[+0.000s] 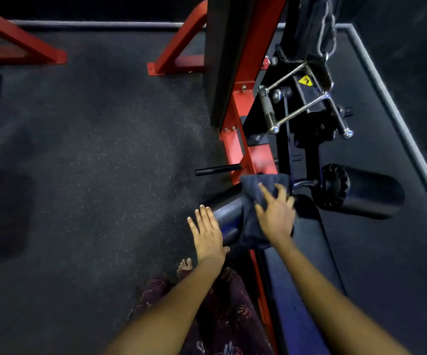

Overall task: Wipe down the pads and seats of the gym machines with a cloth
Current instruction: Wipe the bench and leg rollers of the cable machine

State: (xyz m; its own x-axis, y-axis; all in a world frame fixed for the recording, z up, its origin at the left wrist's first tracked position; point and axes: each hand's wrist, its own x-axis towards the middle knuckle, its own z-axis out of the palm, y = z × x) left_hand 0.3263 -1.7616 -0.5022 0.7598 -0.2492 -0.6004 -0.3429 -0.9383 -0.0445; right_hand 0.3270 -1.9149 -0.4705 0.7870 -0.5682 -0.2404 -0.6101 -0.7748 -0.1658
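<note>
Mid-wipe on near black cylindrical roller pad (226,213): right hand (277,216) presses dark grey cloth (255,196) flat, fingers splayed, left hand (208,233) flat steadying its end; next likely far roller pad (368,192), unwiped.

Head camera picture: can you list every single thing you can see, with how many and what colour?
cloth: one, dark blue-grey, draped over the near roller pad
roller pads: two, black, near one under the hands, far one to the right
seat: one, dark, lower right
machine frame: one, red, centre
cable handle: one, chrome, upper right
warning sticker: one, yellow, by the handle
floor: dark, speckled
left hand: flat on the near pad's end
right hand: pressing the cloth
</note>
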